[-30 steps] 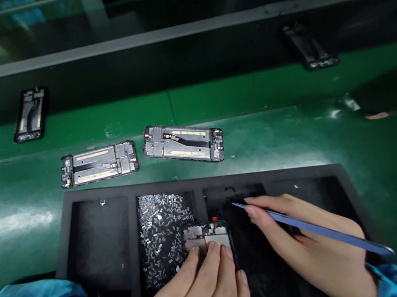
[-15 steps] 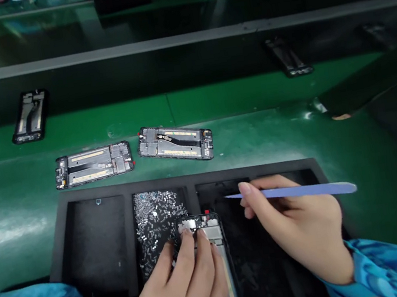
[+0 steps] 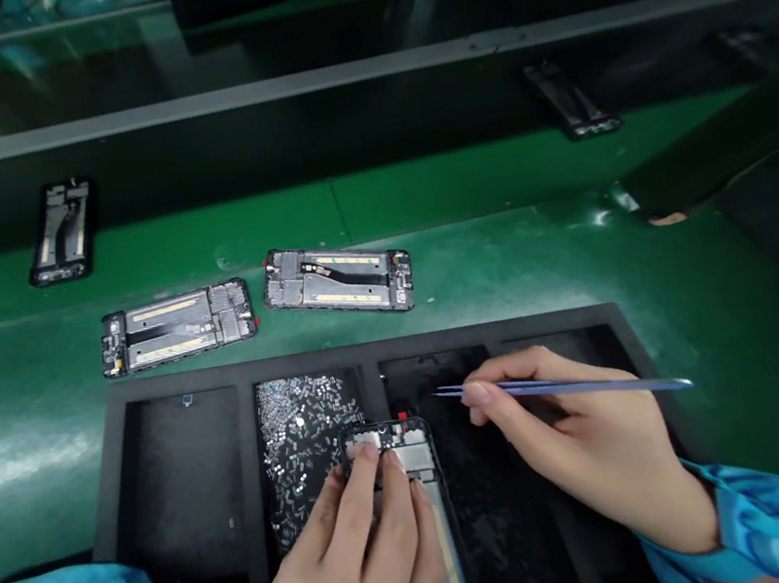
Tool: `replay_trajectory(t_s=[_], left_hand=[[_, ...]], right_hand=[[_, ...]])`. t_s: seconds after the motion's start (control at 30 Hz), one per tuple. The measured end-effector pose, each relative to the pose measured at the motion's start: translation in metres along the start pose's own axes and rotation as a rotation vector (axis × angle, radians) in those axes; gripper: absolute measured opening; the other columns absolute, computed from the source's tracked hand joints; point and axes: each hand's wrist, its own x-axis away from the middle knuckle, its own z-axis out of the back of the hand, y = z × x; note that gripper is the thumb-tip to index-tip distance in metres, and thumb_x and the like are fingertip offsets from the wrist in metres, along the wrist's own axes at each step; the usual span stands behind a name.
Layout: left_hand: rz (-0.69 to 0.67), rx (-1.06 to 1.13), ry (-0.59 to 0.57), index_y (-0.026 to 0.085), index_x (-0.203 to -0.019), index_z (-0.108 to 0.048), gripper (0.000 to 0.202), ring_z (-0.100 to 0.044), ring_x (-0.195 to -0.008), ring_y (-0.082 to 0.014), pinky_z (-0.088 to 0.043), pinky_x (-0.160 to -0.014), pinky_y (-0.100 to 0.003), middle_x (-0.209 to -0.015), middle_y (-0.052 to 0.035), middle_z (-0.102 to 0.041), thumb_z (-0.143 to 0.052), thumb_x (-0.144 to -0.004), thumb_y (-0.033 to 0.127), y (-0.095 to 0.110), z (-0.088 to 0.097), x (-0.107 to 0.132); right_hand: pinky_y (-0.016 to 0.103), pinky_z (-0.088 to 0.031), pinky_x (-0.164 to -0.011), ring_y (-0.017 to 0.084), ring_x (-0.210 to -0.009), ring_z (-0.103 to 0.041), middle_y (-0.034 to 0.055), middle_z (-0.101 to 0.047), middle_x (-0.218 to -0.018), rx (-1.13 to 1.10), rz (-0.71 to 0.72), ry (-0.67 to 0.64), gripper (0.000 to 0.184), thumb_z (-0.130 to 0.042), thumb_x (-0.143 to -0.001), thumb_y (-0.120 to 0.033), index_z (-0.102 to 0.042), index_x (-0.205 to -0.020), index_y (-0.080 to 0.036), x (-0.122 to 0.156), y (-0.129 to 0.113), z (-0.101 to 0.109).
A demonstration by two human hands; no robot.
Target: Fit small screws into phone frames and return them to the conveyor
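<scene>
My left hand [image 3: 355, 563] lies over an opened phone [image 3: 416, 457], fingertips pressed on the metal plates near its top end. Much of the phone's lower part is hidden beneath my palm, and a small red tab sticks up at its top edge. Purple tweezers [image 3: 582, 386] are pinched in my right hand [image 3: 592, 447], just to the right of the phone. The tweezer tips point left, slightly apart, with nothing visible between them. Left of the phone, a tray compartment holds many tiny metal pieces [image 3: 302, 443].
The phone rests across a black compartment tray [image 3: 259, 470]. Beyond it, two opened phones [image 3: 177, 327] [image 3: 337, 280] lie on the green bench [image 3: 503, 264]. Farther back are another phone [image 3: 61, 230] on the left and two dim ones [image 3: 570, 100] on the right.
The tweezers have rolled in my right hand, so both arms now show edge-on, and their tips are slightly lower. My left hand stays on the phone. The view has shifted slightly.
</scene>
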Motion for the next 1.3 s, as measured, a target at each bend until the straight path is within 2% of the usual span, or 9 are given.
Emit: replay_trajectory(t_s=[0.2,0.5,0.63,0.8,1.0,1.17,1.3], left_hand=[[-0.009,0.006,0.005,0.006,-0.122,-0.067,0.039,-0.073,-0.113,-0.0347,-0.066,-0.087,-0.039,-0.122,-0.0154,-0.075,-0.046,-0.104,0.033,0.000,-0.002,-0.001],[-0.016,0.007,-0.014,0.007,-0.122,-0.068,0.037,-0.073,-0.113,-0.0336,-0.066,-0.087,-0.039,-0.123,-0.0133,-0.075,-0.048,-0.103,0.031,-0.001,-0.002,0.000],[-0.020,-0.005,-0.001,0.007,-0.121,-0.068,0.035,-0.073,-0.112,-0.0335,-0.066,-0.087,-0.039,-0.122,-0.0131,-0.075,-0.049,-0.102,0.029,-0.001,-0.002,0.001],[-0.018,-0.013,0.001,0.008,-0.120,-0.068,0.035,-0.074,-0.110,-0.0312,-0.065,-0.085,-0.037,-0.120,-0.0125,-0.076,-0.047,-0.104,0.031,0.000,-0.004,0.003],[-0.026,-0.019,0.003,0.008,-0.123,-0.067,0.037,-0.072,-0.112,-0.0304,-0.062,-0.087,-0.037,-0.120,-0.0121,-0.076,-0.046,-0.104,0.032,0.000,-0.004,0.003],[-0.024,-0.013,-0.022,0.007,-0.126,-0.067,0.040,-0.068,-0.117,-0.0326,-0.060,-0.090,-0.039,-0.124,-0.0150,-0.074,-0.050,-0.102,0.034,0.001,-0.005,0.005],[-0.017,-0.004,-0.017,0.008,-0.127,-0.067,0.041,-0.066,-0.119,-0.0336,-0.058,-0.092,-0.040,-0.125,-0.0153,-0.073,-0.051,-0.101,0.036,0.002,-0.007,0.007]], right_hand=[[0.021,-0.055,-0.059,0.012,-0.063,-0.069,-0.0027,-0.073,-0.077,-0.040,0.036,-0.034,0.003,-0.067,-0.097,-0.025,-0.067,-0.094,-0.025,0.002,0.001,0.002],[0.025,-0.058,-0.061,0.016,-0.068,-0.073,0.0016,-0.075,-0.083,-0.092,0.136,-0.050,0.005,-0.067,-0.095,-0.020,-0.066,-0.096,-0.024,-0.001,-0.007,0.003],[0.028,-0.059,-0.064,0.017,-0.067,-0.073,0.0013,-0.076,-0.083,-0.106,0.079,-0.019,0.005,-0.067,-0.095,-0.021,-0.069,-0.097,-0.025,-0.002,-0.008,0.004],[0.025,-0.051,-0.054,0.012,-0.055,-0.063,-0.0019,-0.070,-0.074,0.010,-0.021,0.123,0.007,-0.065,-0.096,-0.023,-0.066,-0.089,-0.025,-0.005,-0.002,0.005],[0.024,-0.049,-0.054,0.013,-0.059,-0.066,-0.0010,-0.074,-0.076,0.020,0.014,0.069,0.010,-0.065,-0.096,-0.025,-0.067,-0.087,-0.024,-0.006,0.002,0.007],[0.024,-0.045,-0.044,0.012,-0.046,-0.059,-0.0010,-0.072,-0.067,0.041,-0.011,0.053,0.016,-0.065,-0.095,-0.027,-0.066,-0.080,-0.023,-0.007,0.001,0.009],[0.023,-0.045,-0.044,0.013,-0.051,-0.065,-0.0001,-0.073,-0.068,0.030,0.006,0.032,0.016,-0.064,-0.096,-0.027,-0.066,-0.081,-0.023,-0.009,0.002,0.009]])
